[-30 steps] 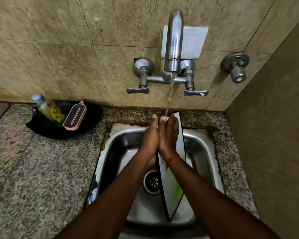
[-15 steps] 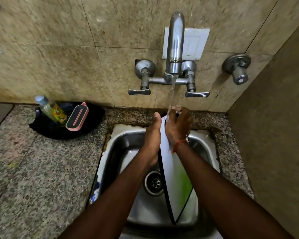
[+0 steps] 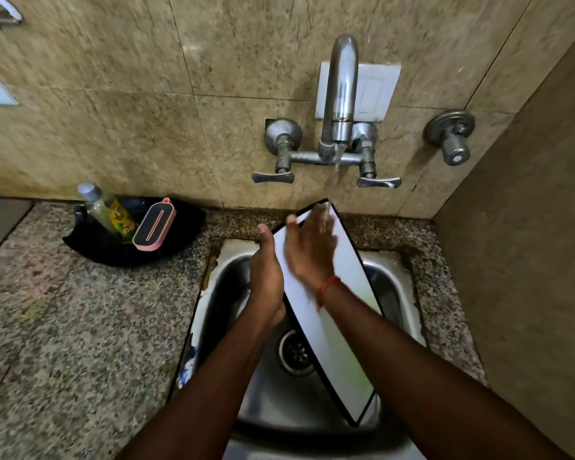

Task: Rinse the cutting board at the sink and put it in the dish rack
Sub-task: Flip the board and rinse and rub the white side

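Note:
A white cutting board with a black rim stands tilted over the steel sink, its white face turned up toward me. Its far corner is under the water running from the tap. My left hand grips the board's left edge, thumb on top. My right hand lies flat with fingers spread on the wet upper face, blurred by motion. No dish rack is in view.
A black basin on the granite counter at the left holds a dish-soap bottle and a pink-and-black scrubber. A second wall valve sits right of the tap. A side wall closes off the right.
The board has turned from nearly edge-on to face up. My right hand has opened out flat on its face near the water stream.

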